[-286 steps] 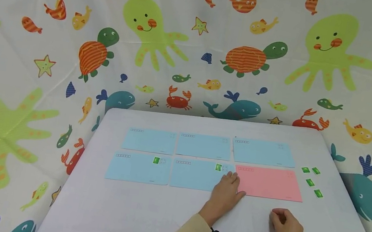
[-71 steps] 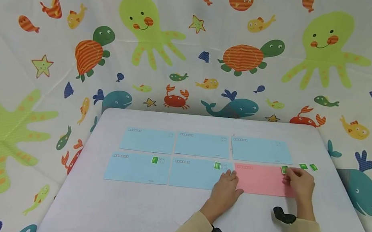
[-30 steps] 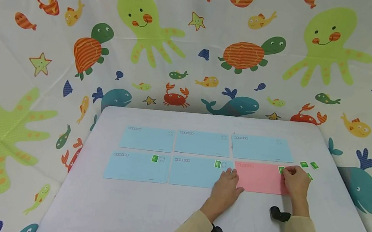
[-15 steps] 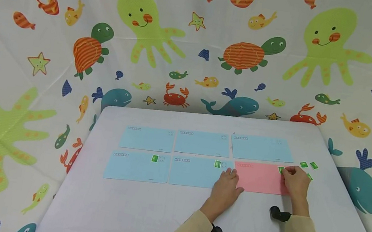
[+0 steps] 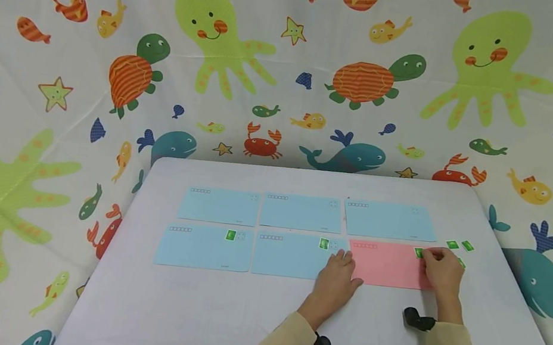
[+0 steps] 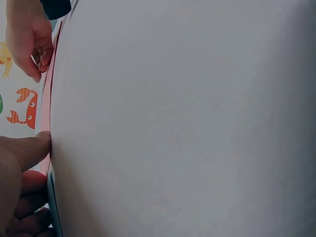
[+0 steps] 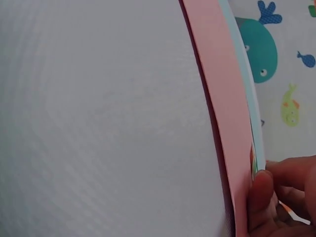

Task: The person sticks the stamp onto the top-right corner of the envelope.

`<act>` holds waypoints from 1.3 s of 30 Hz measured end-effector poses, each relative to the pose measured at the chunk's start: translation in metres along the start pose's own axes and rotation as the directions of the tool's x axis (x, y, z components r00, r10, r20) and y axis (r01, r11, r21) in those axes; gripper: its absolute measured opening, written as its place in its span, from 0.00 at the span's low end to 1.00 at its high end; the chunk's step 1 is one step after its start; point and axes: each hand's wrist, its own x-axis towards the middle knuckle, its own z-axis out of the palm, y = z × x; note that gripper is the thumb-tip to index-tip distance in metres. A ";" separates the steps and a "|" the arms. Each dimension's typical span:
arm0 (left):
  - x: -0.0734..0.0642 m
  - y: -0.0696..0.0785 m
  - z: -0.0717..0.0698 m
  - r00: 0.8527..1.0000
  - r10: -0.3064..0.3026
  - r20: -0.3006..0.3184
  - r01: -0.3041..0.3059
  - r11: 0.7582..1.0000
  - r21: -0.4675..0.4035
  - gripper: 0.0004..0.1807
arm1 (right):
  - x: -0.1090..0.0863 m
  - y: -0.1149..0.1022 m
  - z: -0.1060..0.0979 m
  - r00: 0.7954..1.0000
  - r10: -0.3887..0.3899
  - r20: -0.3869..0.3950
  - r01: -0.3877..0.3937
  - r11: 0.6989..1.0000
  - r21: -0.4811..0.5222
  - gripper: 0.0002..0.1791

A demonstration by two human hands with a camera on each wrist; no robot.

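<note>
My left hand rests with fingers extended where a blue envelope meets the pink envelope. In the left wrist view, its thumb lies at the pink envelope's edge. My right hand pinches a small green stamp between thumb and fingertips at the pink envelope's top right corner. The right wrist view shows the right thumb low over the pink paper, with the stamp mostly hidden behind it.
Two loose green stamps, one of them a tilted stamp, lie right of the envelopes; another is partly behind my right hand. Three blue envelopes, including the far left envelope, form the back row. Both front blue envelopes bear a stamp.
Since the oldest frame, my right hand has moved from the table front to the pink envelope's corner with a stamp taken from the right-hand group. Over the last second both hands barely moved.
</note>
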 end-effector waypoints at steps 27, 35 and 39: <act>-0.001 0.002 -0.002 1.000 0.008 0.020 -0.009 0.998 0.060 0.28 | -0.013 0.011 -0.021 0.995 0.081 -0.049 -0.081 0.997 0.016 0.24; -0.002 0.002 0.000 0.999 0.007 0.036 -0.009 0.997 0.071 0.29 | -0.016 0.014 -0.019 0.995 0.097 -0.031 -0.096 0.995 0.031 0.25; -0.002 0.001 0.000 0.999 0.008 0.038 -0.010 0.998 0.068 0.29 | -0.016 0.015 -0.017 0.996 0.089 -0.033 -0.088 0.996 0.032 0.24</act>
